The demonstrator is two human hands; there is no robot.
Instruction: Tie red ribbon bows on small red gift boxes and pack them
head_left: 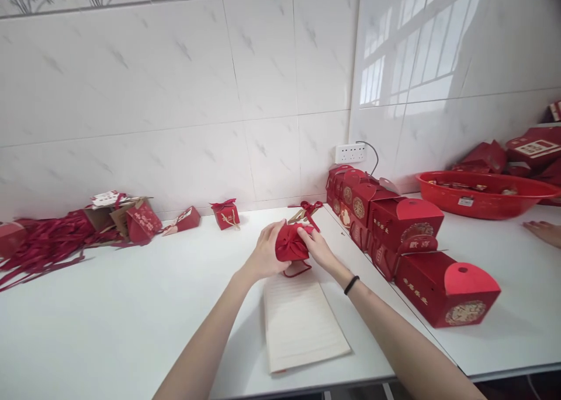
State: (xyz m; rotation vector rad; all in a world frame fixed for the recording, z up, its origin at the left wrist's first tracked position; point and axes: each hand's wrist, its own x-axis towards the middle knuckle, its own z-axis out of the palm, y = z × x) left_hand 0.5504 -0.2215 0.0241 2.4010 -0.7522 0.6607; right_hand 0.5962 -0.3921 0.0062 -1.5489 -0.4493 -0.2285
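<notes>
Between my two hands is a small red gift box (290,243), held just past the far end of a lined notepad (302,324). My left hand (268,249) wraps its left side, fingers closed around it. On the other side my right hand (316,242) presses the top and right edge with its fingers. A dark red cord (298,273) loops below the box. Behind my hands, close to the wall, lies a red ribbon bow (310,207) on a tan piece.
To the right, red handled boxes (447,289) stand in a row. Beyond sits a red plastic basin (486,195), with another person's hand (543,231) nearby. At left lie a ribbon pile (56,242), a small box (225,216) and a tilted box (184,220).
</notes>
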